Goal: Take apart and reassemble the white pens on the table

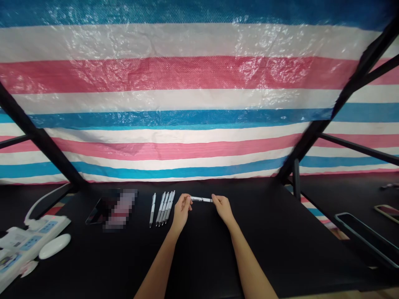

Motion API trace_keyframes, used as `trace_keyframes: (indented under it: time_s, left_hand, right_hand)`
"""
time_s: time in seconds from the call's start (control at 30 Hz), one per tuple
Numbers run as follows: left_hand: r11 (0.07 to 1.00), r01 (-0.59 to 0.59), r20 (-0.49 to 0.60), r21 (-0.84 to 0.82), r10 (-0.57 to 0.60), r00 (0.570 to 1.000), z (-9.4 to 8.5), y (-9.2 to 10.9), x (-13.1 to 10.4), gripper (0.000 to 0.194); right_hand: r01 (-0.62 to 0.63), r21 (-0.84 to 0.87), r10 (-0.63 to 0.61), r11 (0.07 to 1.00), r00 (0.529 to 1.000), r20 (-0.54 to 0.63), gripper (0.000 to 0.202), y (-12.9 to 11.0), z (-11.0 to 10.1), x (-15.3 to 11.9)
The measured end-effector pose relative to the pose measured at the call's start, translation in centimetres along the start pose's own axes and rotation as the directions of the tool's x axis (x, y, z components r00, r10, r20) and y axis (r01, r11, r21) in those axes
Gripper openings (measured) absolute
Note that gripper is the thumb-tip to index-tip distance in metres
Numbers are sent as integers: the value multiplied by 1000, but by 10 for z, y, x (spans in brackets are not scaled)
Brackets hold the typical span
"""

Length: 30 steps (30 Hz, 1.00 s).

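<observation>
Between my two hands a white pen (201, 199) lies level, a little above or on the black table; which one I cannot tell. My left hand (182, 210) pinches its left end between thumb and fingers. At the other end, the fingertips of my right hand (223, 207) are closed on the pen. Left of my left hand, several white pens with grey grips (165, 209) rest side by side, tips toward me. One more such pen (152, 210) lies slightly apart on their left.
A dark phone (95, 214), partly blurred out, lies left of the pens. Farther left are a white power strip (34, 241) with plugs and a white oval object (55, 246). Black frame bars (311, 137) and a striped tarp (193, 149) stand behind. More phones (368, 238) lie at right.
</observation>
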<state>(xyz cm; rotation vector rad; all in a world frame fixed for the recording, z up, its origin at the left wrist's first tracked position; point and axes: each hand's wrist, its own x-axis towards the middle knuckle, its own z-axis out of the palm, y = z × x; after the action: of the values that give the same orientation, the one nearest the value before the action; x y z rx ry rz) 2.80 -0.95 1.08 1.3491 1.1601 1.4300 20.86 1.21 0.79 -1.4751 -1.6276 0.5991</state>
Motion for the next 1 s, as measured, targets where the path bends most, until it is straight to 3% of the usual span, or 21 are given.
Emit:
trace_keyframes:
  time_s: [0.2,0.47,0.83,1.0]
  left_hand:
    - [993,-14,-13,114,16,1000,-3,0,-1,40]
    - [996,-45,-57,77,50,997,-1,-2,-1,30]
    - [928,-27,-121,371,77,990,-5,-4,-1,40]
    - [948,7,-160,320,47,986,-4,1,-3,45]
  right_hand:
    - [-1,-16,1,1000,1000,16,43,-3,0,-1]
    - [-19,-28,19,999,1000,11,43,-4,-4,-1]
    - [8,-99,-6,995,1000,26,44,-14,-3,-5]
    - [9,-110,-8,994,1000,9,44,-17,-5,-6]
